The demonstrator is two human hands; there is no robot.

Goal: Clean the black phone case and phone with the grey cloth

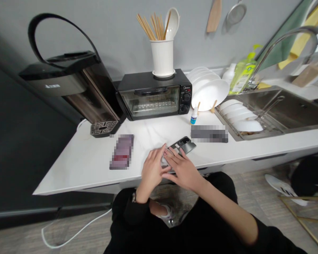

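A dark grey smartphone (185,144) lies back up near the counter's front edge, its camera block at the upper right end. My left hand (152,167) is closed about its lower left end, fingers pointing away from me. Over the phone's middle, my right hand (184,170) rests with fingers stretched and apart, their tips near my left fingers. Between the hands shows a pale greyish patch (164,161); what it is I cannot make out. To the left lies a blurred-out purplish flat object (121,152). A blurred-out dark oblong object (209,134) is at the right.
Behind stand a drinks machine (95,95), a toaster oven (153,97) bearing a white chopstick holder (162,56), and racked white plates (210,93). A small bottle (193,116) stands before them. At right is a sink (288,109) with bowls. Another person's shoe (283,187) shows below.
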